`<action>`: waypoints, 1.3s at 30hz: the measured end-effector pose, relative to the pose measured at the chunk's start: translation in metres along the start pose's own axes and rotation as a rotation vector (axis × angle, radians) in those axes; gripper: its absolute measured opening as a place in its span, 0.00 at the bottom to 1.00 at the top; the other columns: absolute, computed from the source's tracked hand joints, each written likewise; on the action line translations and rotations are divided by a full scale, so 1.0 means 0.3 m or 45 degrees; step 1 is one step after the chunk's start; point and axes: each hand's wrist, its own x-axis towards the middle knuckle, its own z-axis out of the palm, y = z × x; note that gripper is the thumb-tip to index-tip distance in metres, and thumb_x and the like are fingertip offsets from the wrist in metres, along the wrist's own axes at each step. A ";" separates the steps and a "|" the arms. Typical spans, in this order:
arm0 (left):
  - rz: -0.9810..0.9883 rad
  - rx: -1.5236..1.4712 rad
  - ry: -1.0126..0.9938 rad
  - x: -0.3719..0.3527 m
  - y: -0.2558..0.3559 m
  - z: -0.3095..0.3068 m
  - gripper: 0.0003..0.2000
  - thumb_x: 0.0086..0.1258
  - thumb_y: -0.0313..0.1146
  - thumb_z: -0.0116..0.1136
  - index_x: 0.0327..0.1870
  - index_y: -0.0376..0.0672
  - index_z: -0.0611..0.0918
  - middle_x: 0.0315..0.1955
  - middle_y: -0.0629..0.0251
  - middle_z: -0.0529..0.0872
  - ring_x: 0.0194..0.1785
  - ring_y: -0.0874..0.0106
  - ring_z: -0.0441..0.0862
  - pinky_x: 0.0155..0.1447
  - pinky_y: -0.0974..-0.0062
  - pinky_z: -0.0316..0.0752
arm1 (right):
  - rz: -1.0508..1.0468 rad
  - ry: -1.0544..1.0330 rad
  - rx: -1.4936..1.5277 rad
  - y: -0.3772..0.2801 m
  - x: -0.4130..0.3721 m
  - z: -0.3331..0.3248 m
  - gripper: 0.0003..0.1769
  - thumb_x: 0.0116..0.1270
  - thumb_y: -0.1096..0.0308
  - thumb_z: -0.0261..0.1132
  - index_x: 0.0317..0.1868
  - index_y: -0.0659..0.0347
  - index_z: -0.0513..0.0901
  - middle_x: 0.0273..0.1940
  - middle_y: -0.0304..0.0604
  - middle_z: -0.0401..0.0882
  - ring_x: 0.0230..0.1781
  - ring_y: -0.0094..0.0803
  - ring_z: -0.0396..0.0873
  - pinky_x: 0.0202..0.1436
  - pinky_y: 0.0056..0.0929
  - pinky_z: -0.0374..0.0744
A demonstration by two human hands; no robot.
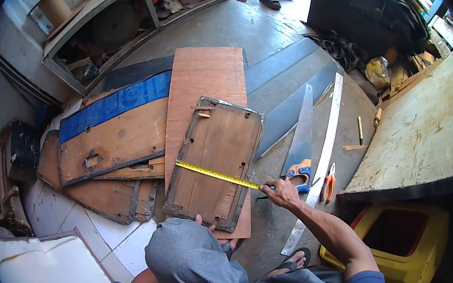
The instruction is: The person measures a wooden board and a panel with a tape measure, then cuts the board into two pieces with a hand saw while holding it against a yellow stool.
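Observation:
My right hand [281,193] is closed around the tape measure at the panel's right edge; its yellow blade [217,175] stretches straight across a framed wooden panel [218,152] to the left edge. A thin dark tip pokes out below these fingers. At the panel's bottom edge, fingers of my left hand [199,219] show, gripping the edge; my grey-clothed knee [186,249] hides the rest. Under the panel lies a reddish plywood sheet [207,66]. Just right of my right hand are a handsaw [301,133] with a wood-and-blue handle and orange-handled pliers [331,182].
Old boards, one with a blue strip [125,96], are stacked to the left. A long metal strip [325,136] runs beside the saw. On the right stand a pale board [424,125] and a yellow plastic thing [420,258]. At the back, a person's feet [270,1] show.

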 end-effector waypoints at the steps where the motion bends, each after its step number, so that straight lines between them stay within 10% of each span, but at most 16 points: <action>1: 0.011 0.001 0.012 0.006 -0.010 -0.007 0.21 0.79 0.47 0.51 0.59 0.40 0.81 0.58 0.60 0.83 0.57 0.70 0.80 0.64 0.68 0.71 | 0.006 0.000 0.000 0.003 0.000 0.006 0.28 0.68 0.38 0.60 0.55 0.48 0.89 0.43 0.57 0.88 0.46 0.55 0.87 0.52 0.48 0.83; 19: 0.432 -0.031 0.395 0.000 -0.118 -0.053 0.19 0.79 0.46 0.52 0.53 0.38 0.84 0.54 0.61 0.86 0.53 0.71 0.82 0.57 0.67 0.75 | 0.005 0.089 -0.012 -0.068 -0.056 0.012 0.26 0.68 0.40 0.61 0.53 0.47 0.90 0.40 0.56 0.89 0.45 0.54 0.87 0.51 0.49 0.83; 39: 0.002 0.900 0.544 0.002 -0.068 -0.006 0.18 0.80 0.45 0.52 0.55 0.41 0.84 0.51 0.59 0.87 0.53 0.69 0.83 0.59 0.67 0.75 | 0.030 0.102 0.008 -0.037 -0.084 0.003 0.25 0.69 0.41 0.60 0.51 0.48 0.91 0.37 0.53 0.89 0.42 0.51 0.88 0.49 0.48 0.83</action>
